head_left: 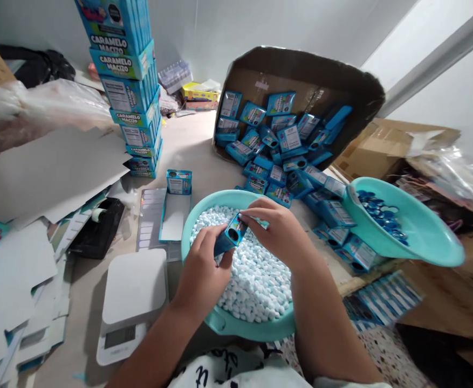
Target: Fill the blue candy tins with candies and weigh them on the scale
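Over a turquoise basin full of small pale blue-white candies, my left hand grips a small blue candy box by its sides. The box is tilted, and its printed end with a dark round spot faces up. My right hand pinches the far edge of that end with thumb and fingertips. Just left of the basin, an open blue tray box holds one small candy box standing at its far end.
A white digital scale sits at left. Behind it rises a tall stack of blue display boxes. A tipped cardboard carton spills several small blue boxes. At right, a turquoise scoop-shaped bowl holds shiny blue discs. Cardboard sheets pile at far left.
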### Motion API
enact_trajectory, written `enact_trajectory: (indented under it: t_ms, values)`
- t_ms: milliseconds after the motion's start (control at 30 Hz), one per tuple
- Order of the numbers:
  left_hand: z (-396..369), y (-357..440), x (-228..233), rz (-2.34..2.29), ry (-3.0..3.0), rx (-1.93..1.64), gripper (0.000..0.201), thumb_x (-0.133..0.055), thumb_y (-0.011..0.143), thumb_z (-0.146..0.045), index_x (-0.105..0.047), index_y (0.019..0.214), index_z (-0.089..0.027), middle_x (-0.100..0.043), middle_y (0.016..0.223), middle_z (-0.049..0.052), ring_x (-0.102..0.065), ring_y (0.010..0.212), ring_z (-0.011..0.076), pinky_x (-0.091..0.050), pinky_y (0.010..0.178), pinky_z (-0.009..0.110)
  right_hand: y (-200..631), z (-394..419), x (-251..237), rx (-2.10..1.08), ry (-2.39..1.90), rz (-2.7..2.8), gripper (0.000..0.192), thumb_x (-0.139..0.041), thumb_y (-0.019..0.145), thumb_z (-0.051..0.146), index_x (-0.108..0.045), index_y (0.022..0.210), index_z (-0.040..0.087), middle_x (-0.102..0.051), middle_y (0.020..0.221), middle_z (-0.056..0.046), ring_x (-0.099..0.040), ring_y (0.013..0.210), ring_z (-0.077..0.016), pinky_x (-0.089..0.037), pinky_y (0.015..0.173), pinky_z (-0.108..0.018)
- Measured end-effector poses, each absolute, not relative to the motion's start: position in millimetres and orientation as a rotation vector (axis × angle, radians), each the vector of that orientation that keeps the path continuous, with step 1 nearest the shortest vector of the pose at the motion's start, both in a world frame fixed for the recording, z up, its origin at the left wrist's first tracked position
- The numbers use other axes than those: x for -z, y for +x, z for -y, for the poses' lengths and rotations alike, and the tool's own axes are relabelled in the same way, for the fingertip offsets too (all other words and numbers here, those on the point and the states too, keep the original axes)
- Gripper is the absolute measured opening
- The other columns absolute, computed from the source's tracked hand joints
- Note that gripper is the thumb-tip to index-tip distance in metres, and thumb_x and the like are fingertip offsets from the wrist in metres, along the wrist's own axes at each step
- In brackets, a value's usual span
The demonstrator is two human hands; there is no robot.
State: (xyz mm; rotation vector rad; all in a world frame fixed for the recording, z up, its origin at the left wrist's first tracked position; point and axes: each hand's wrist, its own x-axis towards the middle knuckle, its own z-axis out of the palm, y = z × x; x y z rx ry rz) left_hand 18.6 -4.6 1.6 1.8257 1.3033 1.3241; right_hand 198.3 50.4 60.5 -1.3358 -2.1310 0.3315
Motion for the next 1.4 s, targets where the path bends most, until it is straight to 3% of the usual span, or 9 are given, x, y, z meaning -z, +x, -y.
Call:
enact_trajectory:
  t_ms: [100, 500, 700, 900, 1000, 1100, 1233, 1400]
  values:
    - [5, 18, -1, -1.31, 1.827, -1.322, 0.041, -0.064, 0.091, -0.01, -0.056, 0.129, -0.023, -0.066, 0.121, 0.008, -0.066, 0.116, 0.0216, -0.056, 0.099, 0.032, 195, -46, -66, -0.315, -1.21, 2.211, 0.019, -0.06, 0.097, 0.023, -0.079, 0.093, 0.021, -0.071, 0.09, -0.009, -0.067, 0.084, -0.0206, -0.054, 0.074, -0.035]
    - [5, 16, -2, -1.268, 1.805, -1.289, 0.037, -0.059, 0.097, -0.02, -0.054, 0.133, -0.022, -0.065, 0.126, 0.01, -0.065, 0.12, 0.0225, -0.055, 0.1, 0.033, 188, -39, -80, -0.817, -0.843, 2.11, 0.016, -0.061, 0.098, 0.02, -0.077, 0.097, 0.021, -0.074, 0.091, -0.007, -0.07, 0.082, -0.0145, -0.056, 0.07, -0.025]
    - [4, 18, 0, -1.335, 1.771, -1.352, 0.038, -0.063, 0.091, -0.014, -0.057, 0.128, -0.022, -0.067, 0.121, 0.009, -0.066, 0.116, 0.0228, -0.054, 0.101, 0.034, 212, -61, -62, -0.508, -1.253, 1.721, 0.016, -0.063, 0.092, 0.031, -0.076, 0.094, 0.021, -0.074, 0.092, -0.007, -0.07, 0.088, -0.0197, -0.057, 0.081, -0.035]
    - [6, 19, 1, -1.22, 1.565, -1.517, 0.038, -0.067, 0.089, -0.02, -0.06, 0.126, -0.023, -0.068, 0.122, 0.009, -0.067, 0.115, 0.0236, -0.053, 0.103, 0.037, 211, -72, -46, -0.718, -1.38, 1.611, 0.032, -0.063, 0.089, 0.047, -0.075, 0.103, 0.021, -0.075, 0.102, -0.009, -0.07, 0.1, -0.0245, -0.057, 0.088, -0.04]
    - [7, 16, -2, -1.042, 1.228, -1.645, 0.04, -0.076, 0.083, -0.027, -0.063, 0.121, -0.025, -0.07, 0.114, 0.006, -0.07, 0.104, 0.0205, -0.056, 0.093, 0.031, 201, -68, -46, -0.715, -1.376, 1.707, 0.037, -0.059, 0.092, 0.054, -0.075, 0.103, 0.022, -0.075, 0.108, -0.009, -0.069, 0.105, -0.025, -0.057, 0.085, -0.037]
    - [8, 6, -14, -0.911, 0.926, -1.639, 0.045, -0.082, 0.076, -0.032, -0.065, 0.116, -0.024, -0.072, 0.102, 0.003, -0.072, 0.091, 0.0183, -0.057, 0.082, 0.026, 198, -67, -44, -0.626, -1.403, 1.771, 0.035, -0.056, 0.093, 0.051, -0.074, 0.101, 0.023, -0.074, 0.106, -0.009, -0.069, 0.102, -0.0246, -0.058, 0.079, -0.035]
    - [12, -22, -40, -0.974, 1.008, -1.596, 0.05, -0.091, 0.065, -0.026, -0.071, 0.111, -0.024, -0.074, 0.098, 0.002, -0.073, 0.088, 0.0171, -0.057, 0.078, 0.023, 199, -70, -41, -0.58, -1.437, 1.834, 0.029, -0.053, 0.095, 0.044, -0.073, 0.101, 0.024, -0.072, 0.104, -0.01, -0.069, 0.099, -0.0248, -0.058, 0.077, -0.037]
    - [8, -61, -57, -1.047, 1.022, -1.585, 0.046, -0.088, 0.069, -0.044, -0.074, 0.104, -0.018, -0.077, 0.093, 0.006, -0.074, 0.085, 0.022, -0.061, 0.073, 0.029, 198, -69, -43, -0.517, -1.398, 1.943, 0.029, -0.05, 0.096, 0.041, -0.073, 0.098, 0.023, -0.072, 0.104, -0.01, -0.068, 0.093, -0.0241, -0.056, 0.078, -0.037]
